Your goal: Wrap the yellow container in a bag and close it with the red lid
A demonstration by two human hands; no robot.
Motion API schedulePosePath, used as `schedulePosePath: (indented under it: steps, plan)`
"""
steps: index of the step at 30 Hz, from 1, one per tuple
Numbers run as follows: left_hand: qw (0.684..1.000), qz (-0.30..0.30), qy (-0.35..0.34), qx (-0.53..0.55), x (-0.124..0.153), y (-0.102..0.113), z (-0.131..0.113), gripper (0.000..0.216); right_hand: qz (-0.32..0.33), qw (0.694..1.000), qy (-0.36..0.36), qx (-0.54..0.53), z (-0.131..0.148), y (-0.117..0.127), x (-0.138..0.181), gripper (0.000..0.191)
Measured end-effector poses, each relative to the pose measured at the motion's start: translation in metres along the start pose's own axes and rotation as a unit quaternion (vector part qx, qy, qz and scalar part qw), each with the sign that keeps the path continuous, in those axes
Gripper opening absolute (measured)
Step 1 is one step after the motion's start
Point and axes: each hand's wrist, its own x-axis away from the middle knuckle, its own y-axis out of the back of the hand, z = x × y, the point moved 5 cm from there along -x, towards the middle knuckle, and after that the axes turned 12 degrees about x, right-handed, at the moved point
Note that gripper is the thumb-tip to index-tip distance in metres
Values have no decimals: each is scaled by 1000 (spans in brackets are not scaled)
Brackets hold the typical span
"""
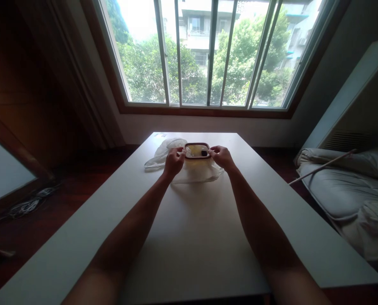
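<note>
A small rectangular container with a brown rim is near the far end of the white table. Through its top I see something yellowish and a small black item at the right; what these are I cannot make out. A thin translucent plastic bag spreads under and in front of the container, and its crumpled part lies to the left. My left hand is closed, pinching at the container's left edge. At the right edge, my right hand grips the rim between thumb and fingers. Whether bag film is also pinched is unclear.
The white table runs from me toward a wall below a large sliding window. Right of it lie pale folded bedding and a thin stick. Coiled cables rest on the dark floor at left.
</note>
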Motion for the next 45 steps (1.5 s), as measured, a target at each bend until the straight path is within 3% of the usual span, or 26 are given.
schedulePosePath:
  steps: [3, 7, 11, 18, 21, 27, 31, 35, 38, 45]
  plan:
    - [997, 65, -19, 36, 3, -10, 1, 62, 3, 1000, 20, 4, 5, 1, 2, 32]
    - [985, 163, -38, 46, 11, -21, 7, 100, 56, 995, 84, -21, 11, 1, 6, 48]
    - [987, 156, -24, -7, 13, -18, 13, 104, 94, 984, 152, -17, 11, 1, 8, 66]
    - [990, 134, -34, 37, 13, -18, 19, 106, 79, 971, 226, 17, 17, -1, 10, 31]
    - [983, 144, -38, 111, 13, -24, 25, 117, 87, 970, 228, 1, 19, 0, 11, 30]
    - [944, 205, 15, 257, 19, -37, 30, 142, 130, 962, 234, -43, 23, 4, 14, 33]
    - [943, 204, 10, 264, 21, -37, 28, 147, 149, 961, 234, -20, 23, 6, 16, 34]
    - [939, 220, -5, 263, 20, -36, 32, 147, 103, 968, 226, 32, 27, 10, 18, 27]
    - [934, 244, -4, 262, 19, -36, 35, 144, 79, 960, 266, 28, 39, 9, 25, 17]
    - [945, 226, -13, 236, 19, -28, 12, 125, 64, 955, 286, 43, 53, -6, 33, 11]
